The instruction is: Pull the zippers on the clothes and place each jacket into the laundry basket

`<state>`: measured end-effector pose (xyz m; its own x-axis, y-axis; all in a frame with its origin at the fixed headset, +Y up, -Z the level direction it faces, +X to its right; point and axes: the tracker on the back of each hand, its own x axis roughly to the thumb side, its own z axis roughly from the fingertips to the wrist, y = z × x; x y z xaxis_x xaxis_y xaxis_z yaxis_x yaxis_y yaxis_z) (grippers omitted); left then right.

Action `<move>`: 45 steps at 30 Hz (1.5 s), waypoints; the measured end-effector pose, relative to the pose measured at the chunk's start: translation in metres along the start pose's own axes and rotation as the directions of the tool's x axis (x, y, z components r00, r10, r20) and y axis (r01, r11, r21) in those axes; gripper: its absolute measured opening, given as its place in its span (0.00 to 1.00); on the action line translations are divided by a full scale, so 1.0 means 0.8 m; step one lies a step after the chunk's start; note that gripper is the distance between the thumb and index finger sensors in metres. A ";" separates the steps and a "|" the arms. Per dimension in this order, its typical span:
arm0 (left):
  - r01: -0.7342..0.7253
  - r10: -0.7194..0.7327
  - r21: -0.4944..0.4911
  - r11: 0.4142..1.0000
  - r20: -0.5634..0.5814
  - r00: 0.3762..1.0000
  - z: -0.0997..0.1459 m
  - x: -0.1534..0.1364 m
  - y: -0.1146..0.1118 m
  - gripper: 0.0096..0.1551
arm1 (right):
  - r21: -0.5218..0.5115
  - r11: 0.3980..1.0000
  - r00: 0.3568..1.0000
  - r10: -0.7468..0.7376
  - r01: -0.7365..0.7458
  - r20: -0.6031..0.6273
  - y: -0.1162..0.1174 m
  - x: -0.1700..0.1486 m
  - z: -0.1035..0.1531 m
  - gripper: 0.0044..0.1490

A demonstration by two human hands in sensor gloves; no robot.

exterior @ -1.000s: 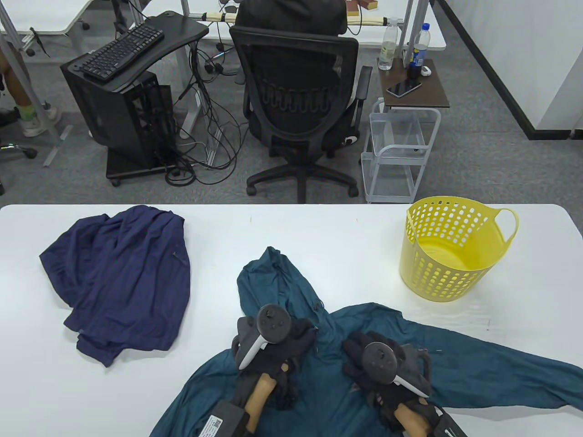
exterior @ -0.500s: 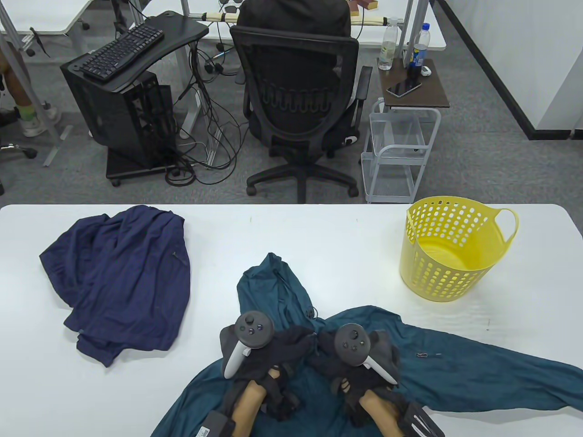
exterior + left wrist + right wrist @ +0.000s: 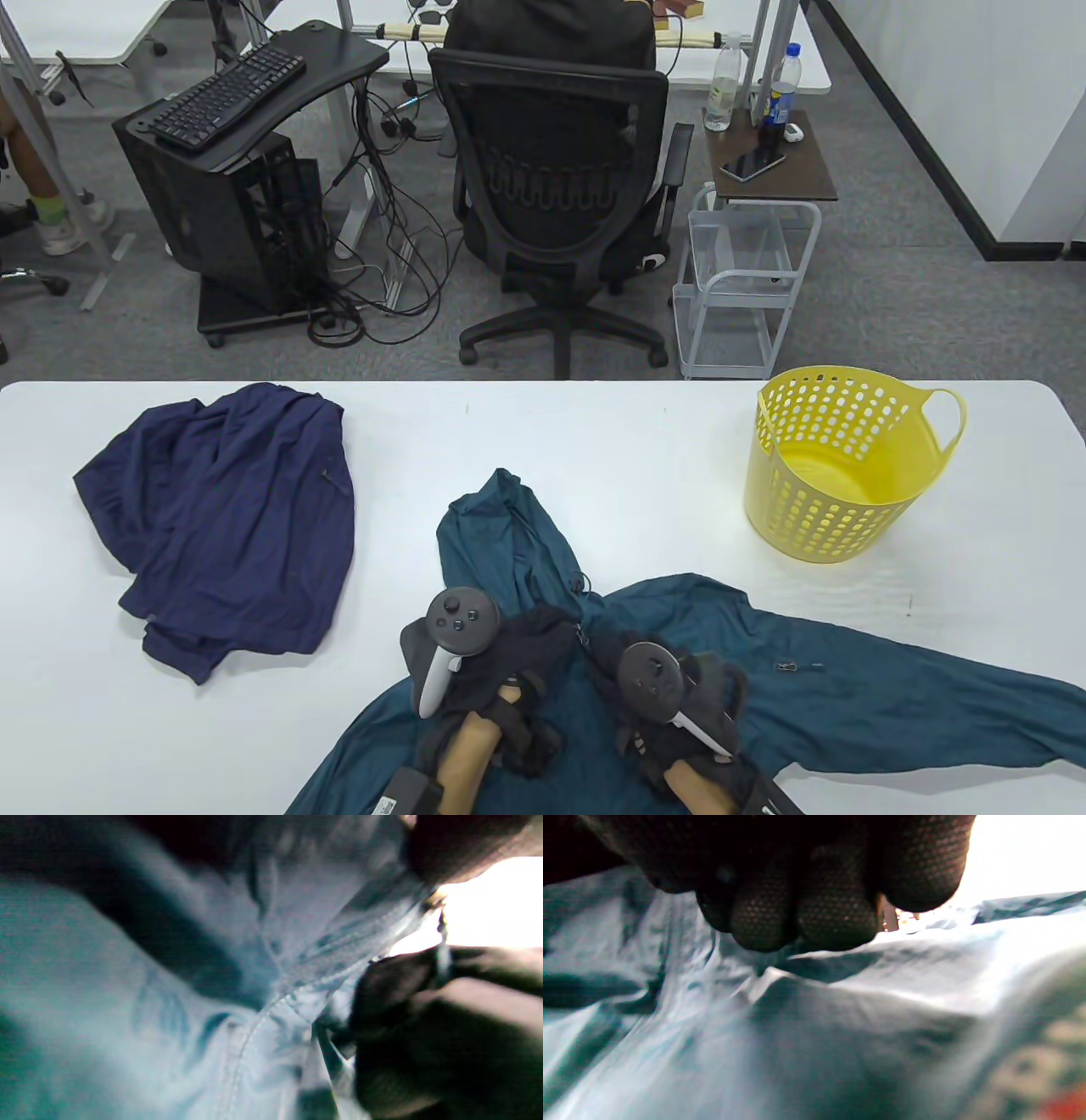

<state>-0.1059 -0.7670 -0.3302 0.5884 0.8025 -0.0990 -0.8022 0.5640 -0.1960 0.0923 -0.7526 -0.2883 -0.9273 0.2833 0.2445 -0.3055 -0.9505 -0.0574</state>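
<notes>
teal jacket [image 3: 848,705]: spread flat along the near edge of the tabletop [image 3: 594,433], hood toward the middle, one sleeve stretched to the right edge; small dark zip pull showing on that sleeve side.
left hand [image 3: 509,662]: gloved, tracker on its back, resting on the teal jacket just below the hood; fingers curled, pinching the fabric beside the zipper seam [image 3: 254,1027] in the left wrist view.
right hand [image 3: 670,688]: gloved, tracker on its back, just beside the left hand on the same jacket; fingertips [image 3: 835,925] bunched together and pressed down on a raised fold of the cloth; whether actually gripping it, cannot tell.
navy jacket [image 3: 229,518]: crumpled heap near the left edge, well apart from both hands.
laundry basket [image 3: 840,463]: yellow, perforated, upright near the far right corner, apart from both jackets.
</notes>
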 end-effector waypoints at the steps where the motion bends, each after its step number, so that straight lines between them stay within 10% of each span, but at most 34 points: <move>1: -0.035 0.035 0.019 0.999 -0.012 0.999 0.000 -0.002 0.003 0.21 | 0.054 0.997 0.998 0.055 -0.055 0.004 0.004 0.004 0.001 0.25; 8: 0.076 -0.071 0.212 0.974 -0.031 0.997 0.002 -0.016 0.041 0.22 | 0.173 0.975 0.986 0.122 -0.140 0.109 0.010 0.023 0.013 0.25; 14: 0.634 -0.645 0.346 0.692 -0.098 0.758 0.004 0.002 0.037 0.23 | 0.328 0.930 0.973 0.098 -0.165 0.209 0.022 0.030 0.017 0.25; 24: 0.579 -0.693 0.520 0.628 0.036 0.720 0.059 0.075 0.016 0.36 | 0.301 0.953 0.998 0.042 -0.026 -0.046 0.029 -0.016 -0.007 0.26; 26: 0.614 -0.722 0.460 0.641 0.089 0.686 0.064 0.087 0.006 0.31 | 0.282 0.959 0.993 0.032 0.001 -0.111 0.027 -0.028 -0.014 0.26; 30: 0.684 -0.676 -0.031 0.729 0.126 0.726 0.049 0.076 -0.036 0.29 | 0.243 0.969 0.978 -0.002 0.054 -0.207 0.023 -0.052 -0.021 0.25; 33: 0.721 -0.733 -0.260 0.642 0.068 0.677 0.030 0.053 -0.069 0.32 | 0.215 0.974 0.972 -0.015 0.067 -0.235 0.020 -0.065 -0.020 0.26; 36: 0.784 -0.820 -0.322 0.530 0.042 0.571 0.015 0.043 -0.079 0.33 | 0.207 0.977 0.979 -0.010 0.053 -0.203 0.018 -0.064 -0.016 0.26; 45: 0.818 -0.845 -0.314 0.482 0.077 0.529 -0.024 0.029 -0.078 0.37 | 0.125 0.978 0.983 0.173 -0.164 -0.059 0.015 -0.031 -0.011 0.26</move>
<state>-0.0402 -0.7869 -0.3394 0.9813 -0.0375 0.1887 0.1258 0.8670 -0.4822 0.1095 -0.7696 -0.3039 -0.9773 0.1219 0.1733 -0.1195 -0.9925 0.0245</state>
